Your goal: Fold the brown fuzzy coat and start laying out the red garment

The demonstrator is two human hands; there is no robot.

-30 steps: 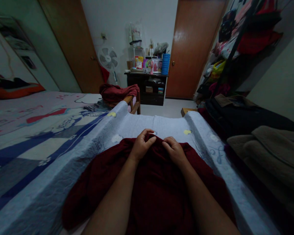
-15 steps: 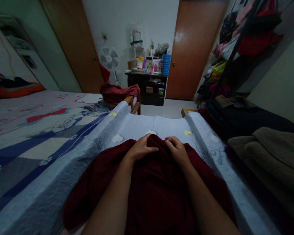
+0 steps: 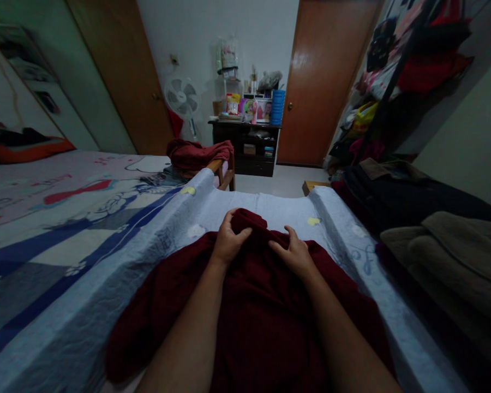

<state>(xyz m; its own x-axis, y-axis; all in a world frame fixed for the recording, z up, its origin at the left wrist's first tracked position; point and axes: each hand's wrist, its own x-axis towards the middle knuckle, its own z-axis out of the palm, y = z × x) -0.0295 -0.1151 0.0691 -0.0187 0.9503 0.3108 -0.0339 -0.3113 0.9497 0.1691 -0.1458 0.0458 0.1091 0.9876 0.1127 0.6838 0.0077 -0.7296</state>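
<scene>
A dark red long-sleeved top point(image 3: 265, 322) lies spread over a light blue bed cover point(image 3: 278, 204), its neck end pointing away from me. My left hand point(image 3: 228, 243) is closed on the raised, bunched fabric at the neck, thumb on the near side and fingers behind. To the right of that raised fold, my right hand point(image 3: 294, 255) has its thumb and fingers apart. Its thumb touches or nearly touches the cloth. Both forearms reach across the top and cover part of it.
A patterned bedspread point(image 3: 61, 218) stretches along the left. Folded dark and brown clothes point(image 3: 454, 251) are piled on the right. Beyond the bed's foot are a red cloth point(image 3: 198, 154) on a wooden rail, a standing fan point(image 3: 183, 98) and a dark cabinet point(image 3: 245, 150).
My left hand has moved slightly left and away from me, lifting the neck fabric into a higher fold. My right hand's thumb and fingers have spread apart.
</scene>
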